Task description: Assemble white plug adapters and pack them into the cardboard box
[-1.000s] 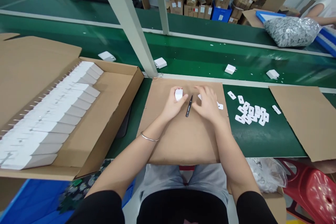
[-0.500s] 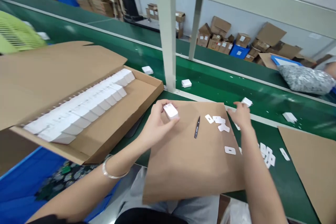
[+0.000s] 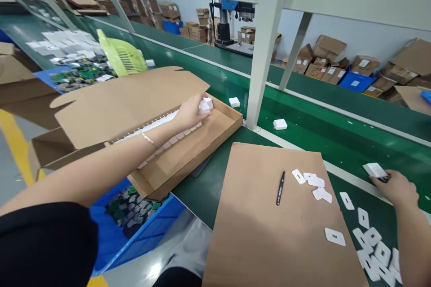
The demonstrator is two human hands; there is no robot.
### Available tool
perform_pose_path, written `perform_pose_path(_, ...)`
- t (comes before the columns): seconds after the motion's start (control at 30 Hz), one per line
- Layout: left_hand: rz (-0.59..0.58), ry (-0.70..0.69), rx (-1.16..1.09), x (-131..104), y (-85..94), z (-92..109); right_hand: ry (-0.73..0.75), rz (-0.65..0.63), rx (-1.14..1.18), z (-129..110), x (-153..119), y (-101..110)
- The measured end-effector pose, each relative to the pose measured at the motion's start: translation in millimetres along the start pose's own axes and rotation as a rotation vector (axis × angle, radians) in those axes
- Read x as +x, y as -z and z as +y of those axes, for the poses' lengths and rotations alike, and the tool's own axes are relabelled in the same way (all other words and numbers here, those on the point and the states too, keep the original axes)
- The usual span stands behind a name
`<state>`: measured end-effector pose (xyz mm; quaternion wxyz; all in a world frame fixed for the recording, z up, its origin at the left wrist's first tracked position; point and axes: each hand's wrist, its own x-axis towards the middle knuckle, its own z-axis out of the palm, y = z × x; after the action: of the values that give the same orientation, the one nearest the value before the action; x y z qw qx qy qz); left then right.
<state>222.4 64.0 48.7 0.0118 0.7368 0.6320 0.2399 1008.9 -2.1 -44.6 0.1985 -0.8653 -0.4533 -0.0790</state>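
My left hand (image 3: 190,112) reaches into the open cardboard box (image 3: 218,132), its fingers closed round a white plug charger (image 3: 204,106) at the far end of the rows. Part of that charger is hidden by the fingers. Over the green conveyor at the right, my right hand (image 3: 402,190) grips another white charger (image 3: 375,170) by its near end. Black tweezers (image 3: 280,188) lie on a flat cardboard sheet (image 3: 256,233), with several white slotted plates (image 3: 335,236) to their right. More such plates are piled on the green bench beside my right forearm.
Two loose white chargers (image 3: 280,124) sit on the conveyor (image 3: 306,128) around a pale metal post (image 3: 266,54). Below the box stands a blue bin (image 3: 134,246) of circuit boards. A lime-green basket (image 3: 126,56) is behind the box lid.
The view has swung left. My left hand has carried its charger from above the cardboard sheet into the box. My right hand has moved right and taken hold of a charger.
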Motion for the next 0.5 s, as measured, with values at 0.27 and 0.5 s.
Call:
perform_pose_path(0.27, -0.163, 0.210, 0.330, 12.4, -25.6, -40.3, 0.040, -0.128, 0.047, -72.6, -75.3, 52.0)
perform_pose_path(0.5, -0.051, -0.023, 0.300, -46.8, -1.0, 43.7, 0.700, -0.398, 0.431, -153.8, -253.4, 110.8)
